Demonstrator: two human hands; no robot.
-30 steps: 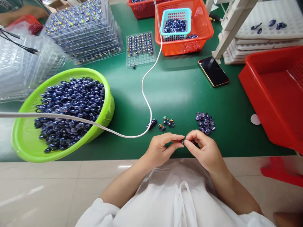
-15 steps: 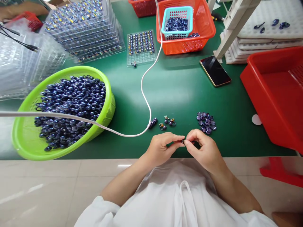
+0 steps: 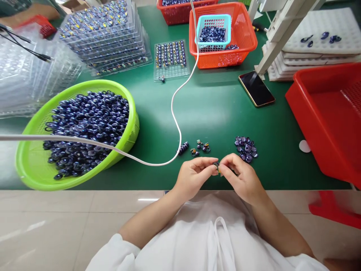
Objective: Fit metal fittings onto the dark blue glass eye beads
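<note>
My left hand (image 3: 193, 176) and my right hand (image 3: 242, 177) meet near the table's front edge. Both pinch one small dark piece with a yellow-orange part (image 3: 217, 166) between thumb and fingertips; the fingers cover most of it. Just beyond my left hand lie a few loose small assemblies (image 3: 201, 146) with dark loops and coloured bits. Beside them, a short row of shiny dark-blue ring-like parts (image 3: 184, 148) touches or nearly touches the white cable (image 3: 176, 116). Past my right hand sits a little heap of dark-purple caps (image 3: 246, 148).
A green basket (image 3: 132, 128) full of dark looped parts stands left, with the cable crossing over it. Behind are a part-filled clear tray (image 3: 171, 60), stacked trays (image 3: 104, 41) and an orange basket (image 3: 242, 41). To the right are a phone (image 3: 256, 89) and a red bin (image 3: 313, 124).
My fingers have shifted slightly around the small piece, and its yellow-orange part now shows. The camera view has tilted a little; the things on the table appear unmoved.
</note>
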